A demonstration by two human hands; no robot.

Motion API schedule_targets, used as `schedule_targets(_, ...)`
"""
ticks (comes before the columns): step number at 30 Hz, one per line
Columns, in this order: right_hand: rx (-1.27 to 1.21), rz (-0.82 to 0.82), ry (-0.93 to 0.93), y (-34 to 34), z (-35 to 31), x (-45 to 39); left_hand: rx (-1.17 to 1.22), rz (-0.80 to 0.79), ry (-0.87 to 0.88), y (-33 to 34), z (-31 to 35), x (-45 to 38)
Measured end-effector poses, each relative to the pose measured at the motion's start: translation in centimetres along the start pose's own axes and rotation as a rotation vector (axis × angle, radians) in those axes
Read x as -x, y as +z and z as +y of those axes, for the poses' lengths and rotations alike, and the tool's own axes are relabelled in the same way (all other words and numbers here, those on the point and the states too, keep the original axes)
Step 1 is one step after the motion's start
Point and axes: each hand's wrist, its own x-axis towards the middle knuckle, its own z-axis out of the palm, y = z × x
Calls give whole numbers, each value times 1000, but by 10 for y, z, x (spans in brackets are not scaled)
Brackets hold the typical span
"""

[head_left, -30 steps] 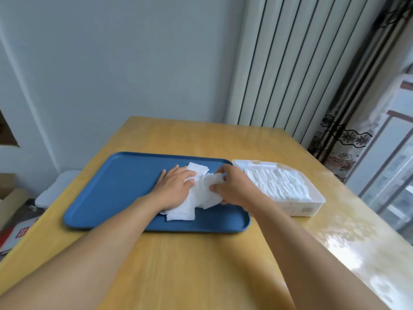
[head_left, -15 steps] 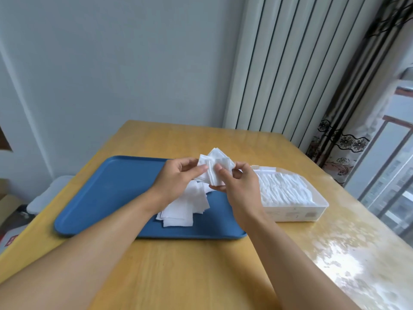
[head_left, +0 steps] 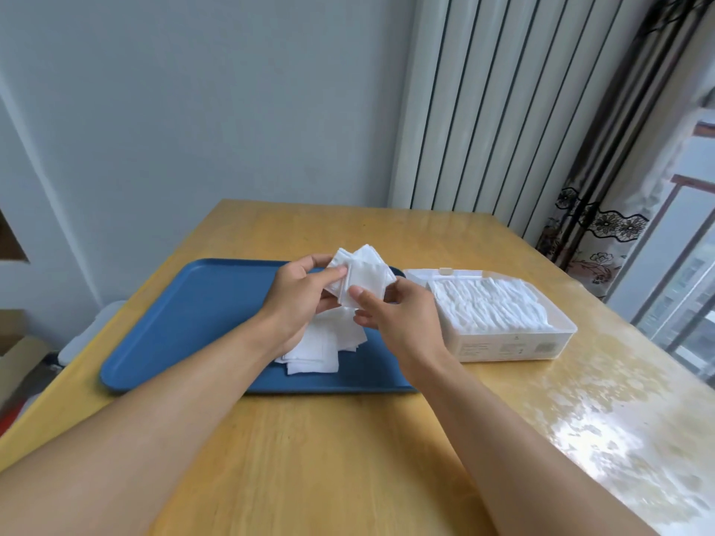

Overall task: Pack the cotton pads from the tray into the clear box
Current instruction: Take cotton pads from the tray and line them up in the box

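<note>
Currently both hands pinch a fanned bunch of cotton pads (head_left: 361, 278) above the tray (head_left: 185, 323): left hand (head_left: 300, 299) at 9 o'clock, right hand (head_left: 398, 319) at 5. Loose pads (head_left: 321, 350) lie beneath; clear box (head_left: 503, 342) at tray's 3 o'clock, touching.

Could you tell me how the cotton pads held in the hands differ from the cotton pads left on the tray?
The held pads are raised above the blue tray, fanned and pinched by left hand and right hand; the tray pads lie flat, loosely overlapped. The tray pile looks bigger. Both are white squares.
</note>
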Motion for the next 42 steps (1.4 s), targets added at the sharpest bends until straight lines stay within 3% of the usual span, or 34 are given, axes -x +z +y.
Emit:
schedule_targets(3, 56, -14, -17, -4, 0, 2, 29, -55, -27, 2, 1, 1)
schedule_targets(11, 58, 12, -42, -7, -1, 3, 42, 34, -33, 0, -3, -2)
schedule_targets(17, 152, 75, -131, -13, -9, 4, 24, 269, -45, -11, -5, -12)
schedule_targets(22, 460, -86, -286, -9, -15, 2, -87, 86, -57, -9, -1, -6)
schedule_targets(26, 546, 4, -282, -14, -10, -2, -82, -51, -76, -4, -1, -2)
schedule_targets(32, 623, 10, -302, -17, -9, -5, 74, -103, -152, 4, 7, 6)
schedule_targets(42, 730, -58, -418, -16, -8, 0, -34, -164, -317, 1, 7, 9)
